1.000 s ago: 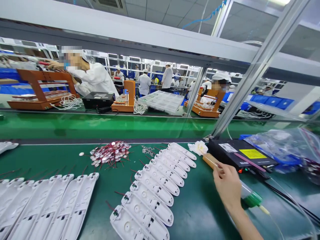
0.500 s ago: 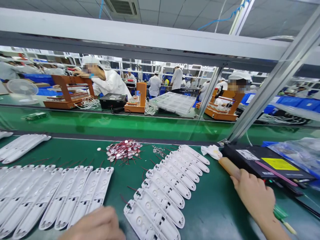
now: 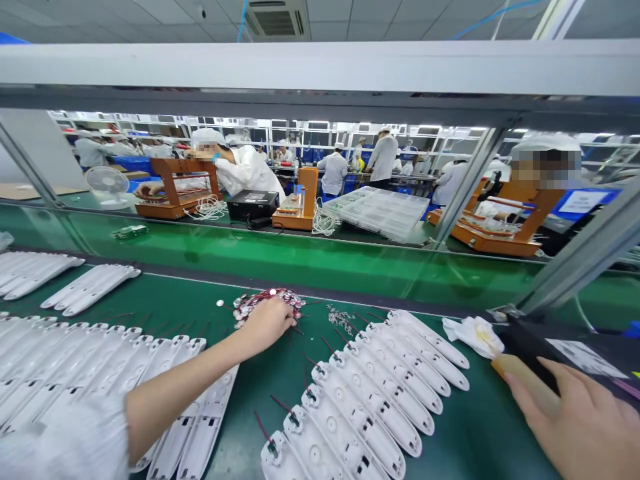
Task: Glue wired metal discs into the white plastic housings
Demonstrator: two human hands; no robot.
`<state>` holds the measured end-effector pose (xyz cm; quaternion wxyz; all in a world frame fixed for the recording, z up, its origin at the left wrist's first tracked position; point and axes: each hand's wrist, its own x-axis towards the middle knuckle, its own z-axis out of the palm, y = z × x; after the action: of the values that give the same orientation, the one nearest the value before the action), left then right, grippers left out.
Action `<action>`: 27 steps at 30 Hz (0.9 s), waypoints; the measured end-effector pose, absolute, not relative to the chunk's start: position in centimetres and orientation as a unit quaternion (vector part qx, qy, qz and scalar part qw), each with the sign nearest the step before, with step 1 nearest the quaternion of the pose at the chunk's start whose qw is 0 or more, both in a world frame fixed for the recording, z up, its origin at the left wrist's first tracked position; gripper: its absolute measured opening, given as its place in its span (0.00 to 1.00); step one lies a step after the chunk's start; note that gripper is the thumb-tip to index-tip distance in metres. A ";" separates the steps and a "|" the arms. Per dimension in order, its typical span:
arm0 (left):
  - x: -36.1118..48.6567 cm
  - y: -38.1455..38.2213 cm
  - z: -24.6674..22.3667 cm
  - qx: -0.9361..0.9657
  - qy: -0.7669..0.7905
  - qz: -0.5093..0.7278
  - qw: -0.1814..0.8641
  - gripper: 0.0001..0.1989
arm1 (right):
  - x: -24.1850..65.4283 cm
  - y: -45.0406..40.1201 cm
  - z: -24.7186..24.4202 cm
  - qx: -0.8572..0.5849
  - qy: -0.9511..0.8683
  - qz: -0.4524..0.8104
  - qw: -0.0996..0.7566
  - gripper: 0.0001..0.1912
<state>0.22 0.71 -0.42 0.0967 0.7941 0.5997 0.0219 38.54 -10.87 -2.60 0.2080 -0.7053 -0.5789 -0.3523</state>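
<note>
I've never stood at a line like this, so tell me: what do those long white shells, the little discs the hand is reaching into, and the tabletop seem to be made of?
The white shells look like moulded plastic: smooth, slightly glossy, with formed holes and ribs. The discs under the left hand appear to be shiny metal with thin red wires attached. The tabletop seems to be a green rubbery mat with a soft sheen.

Green bench; metal frame; tiled ceiling overhead.

Two hands, one fan, one pile of buttons (uncountable), roughly ten right-hand white shells.
</note>
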 end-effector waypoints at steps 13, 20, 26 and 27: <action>0.4 1.4 0.4 0.758 0.642 0.031 0.108 0.10 | 30.6 -3.9 0.3 -0.497 -0.766 -0.241 0.329 0.15; -0.4 -1.4 3.6 0.740 0.588 0.168 0.279 0.07 | 21.8 -4.3 2.3 -0.406 -0.820 -0.089 0.393 0.12; 0.7 -5.4 2.9 0.601 0.513 0.355 0.500 0.06 | 18.1 -6.1 1.5 -0.359 -0.844 -0.123 0.379 0.10; 0.7 -5.8 2.7 0.601 0.524 0.351 0.491 0.05 | 18.2 -6.3 1.2 -0.346 -0.852 -0.119 0.374 0.11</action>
<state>0.73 -5.82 2.67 0.4914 0.6006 0.5240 0.3510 18.23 -6.32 1.17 0.3742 -0.3462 -0.8520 -0.1191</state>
